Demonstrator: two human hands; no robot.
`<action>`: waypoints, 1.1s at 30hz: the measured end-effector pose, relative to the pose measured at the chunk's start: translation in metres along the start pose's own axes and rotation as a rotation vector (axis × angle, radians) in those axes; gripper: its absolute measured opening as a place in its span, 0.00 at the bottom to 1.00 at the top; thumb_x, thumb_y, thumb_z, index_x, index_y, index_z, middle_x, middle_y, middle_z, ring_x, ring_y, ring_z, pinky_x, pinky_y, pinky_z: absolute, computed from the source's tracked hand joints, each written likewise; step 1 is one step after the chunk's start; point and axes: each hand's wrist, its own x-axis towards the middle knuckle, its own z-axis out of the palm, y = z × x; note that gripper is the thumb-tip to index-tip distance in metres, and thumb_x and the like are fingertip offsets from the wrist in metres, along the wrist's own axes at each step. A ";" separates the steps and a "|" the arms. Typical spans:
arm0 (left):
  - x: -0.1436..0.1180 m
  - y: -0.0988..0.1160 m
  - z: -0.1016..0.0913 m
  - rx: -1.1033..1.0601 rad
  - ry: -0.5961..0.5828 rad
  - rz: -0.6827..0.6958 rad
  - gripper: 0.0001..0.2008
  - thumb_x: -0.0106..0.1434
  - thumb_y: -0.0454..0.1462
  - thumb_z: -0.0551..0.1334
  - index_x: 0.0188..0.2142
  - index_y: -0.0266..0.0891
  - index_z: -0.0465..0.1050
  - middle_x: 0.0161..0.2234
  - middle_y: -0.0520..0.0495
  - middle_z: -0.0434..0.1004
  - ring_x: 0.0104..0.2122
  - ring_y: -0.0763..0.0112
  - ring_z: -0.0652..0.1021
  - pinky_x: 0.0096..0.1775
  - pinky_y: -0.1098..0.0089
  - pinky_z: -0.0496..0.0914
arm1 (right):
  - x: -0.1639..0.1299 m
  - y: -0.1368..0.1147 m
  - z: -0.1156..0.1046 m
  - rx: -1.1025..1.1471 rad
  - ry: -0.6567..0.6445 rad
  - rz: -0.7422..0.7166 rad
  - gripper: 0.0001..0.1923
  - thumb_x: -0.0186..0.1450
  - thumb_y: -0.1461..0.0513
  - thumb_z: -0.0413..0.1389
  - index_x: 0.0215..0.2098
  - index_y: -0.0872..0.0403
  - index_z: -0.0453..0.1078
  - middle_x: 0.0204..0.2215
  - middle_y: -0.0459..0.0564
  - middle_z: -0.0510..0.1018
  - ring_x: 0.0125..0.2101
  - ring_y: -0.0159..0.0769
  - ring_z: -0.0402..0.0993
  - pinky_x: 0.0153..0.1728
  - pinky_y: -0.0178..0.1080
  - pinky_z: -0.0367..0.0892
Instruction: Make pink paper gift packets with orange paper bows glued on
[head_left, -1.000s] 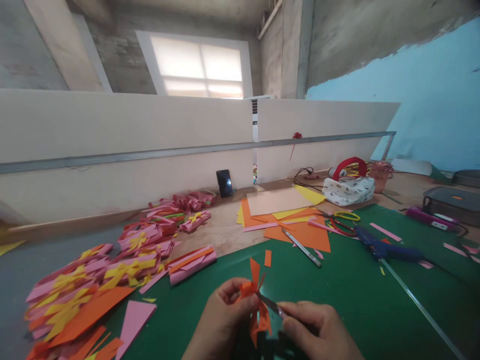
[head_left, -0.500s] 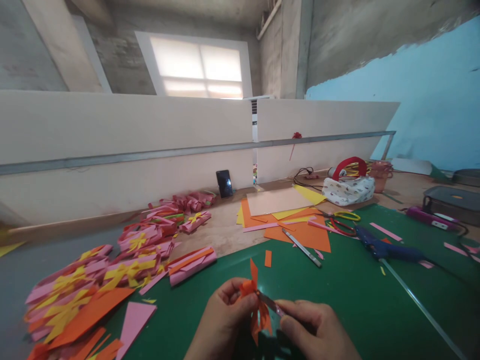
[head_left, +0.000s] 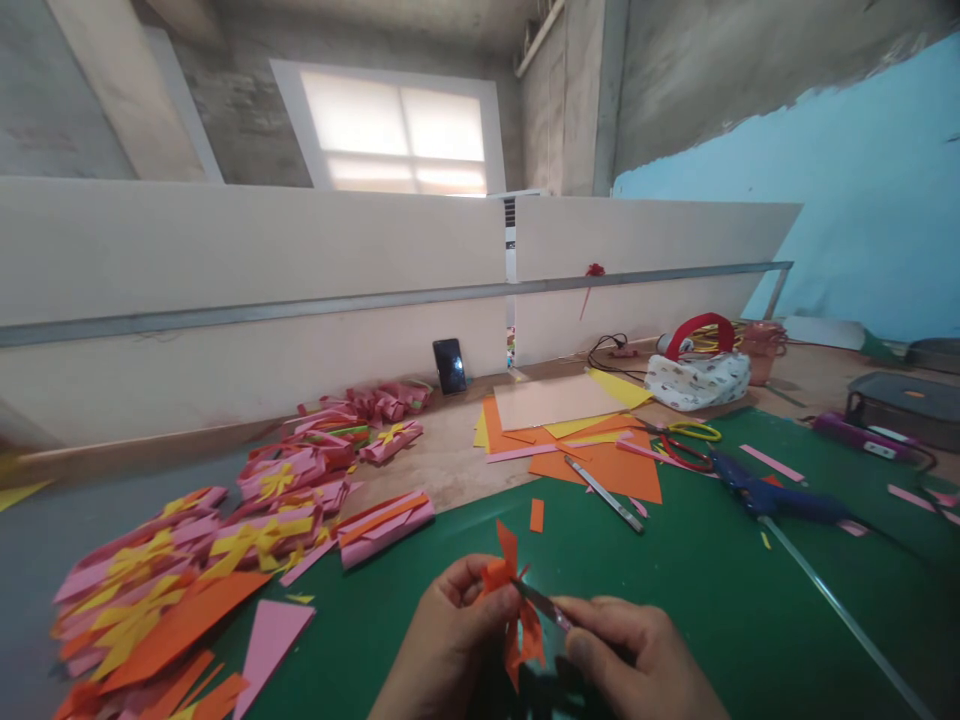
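My left hand (head_left: 469, 620) pinches an orange paper bow (head_left: 495, 574) between thumb and fingers, just above the green mat. One pointed end of the bow stands up and its cut strips hang down. In my right hand (head_left: 630, 650) is a slim knife-like tool (head_left: 538, 600) with a dark metal blade and a pinkish handle. The blade's tip touches the bow beside my left thumb; its exact kind is too small to tell. A small orange paper rectangle (head_left: 537, 515) lies on the mat beyond my hands.
Pink paper rolls with yellow bows (head_left: 259, 540) pile up at left. Orange sheets (head_left: 622, 475), a pen (head_left: 604, 494), scissors (head_left: 686, 455) and a blue glue gun (head_left: 772, 497) lie ahead and right. A phone (head_left: 449, 366) leans against the white partition (head_left: 300, 385).
The tool and my right hand have shifted very slightly to the right. A thin orange sliver now shows up at the blade by the bow. My left hand keeps its hold.
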 end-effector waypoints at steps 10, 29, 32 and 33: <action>0.000 0.001 0.001 0.067 0.002 0.014 0.19 0.37 0.36 0.74 0.28 0.36 0.69 0.23 0.45 0.78 0.21 0.69 0.76 0.26 0.71 0.68 | 0.001 0.004 -0.004 0.421 0.133 0.165 0.28 0.48 0.50 0.63 0.43 0.57 0.72 0.26 0.47 0.75 0.26 0.34 0.70 0.30 0.35 0.66; 0.002 -0.005 -0.004 0.251 -0.076 0.003 0.16 0.37 0.35 0.73 0.25 0.36 0.70 0.18 0.49 0.75 0.14 0.75 0.71 0.17 0.78 0.58 | 0.023 -0.012 0.020 0.483 0.145 0.107 0.17 0.55 0.52 0.59 0.24 0.57 0.65 0.19 0.41 0.64 0.21 0.26 0.58 0.22 0.30 0.55; 0.001 -0.003 -0.003 0.225 -0.029 -0.003 0.14 0.38 0.34 0.72 0.25 0.37 0.70 0.18 0.51 0.75 0.14 0.75 0.71 0.19 0.77 0.61 | 0.026 -0.007 0.021 0.506 0.183 0.099 0.17 0.55 0.52 0.59 0.24 0.57 0.64 0.19 0.40 0.62 0.21 0.26 0.55 0.22 0.30 0.54; 0.000 -0.002 -0.003 0.213 -0.018 0.001 0.14 0.38 0.34 0.72 0.25 0.37 0.69 0.18 0.51 0.75 0.14 0.76 0.71 0.19 0.77 0.62 | 0.026 -0.007 0.021 0.515 0.193 0.093 0.17 0.55 0.52 0.59 0.24 0.57 0.64 0.19 0.40 0.62 0.21 0.26 0.55 0.23 0.30 0.53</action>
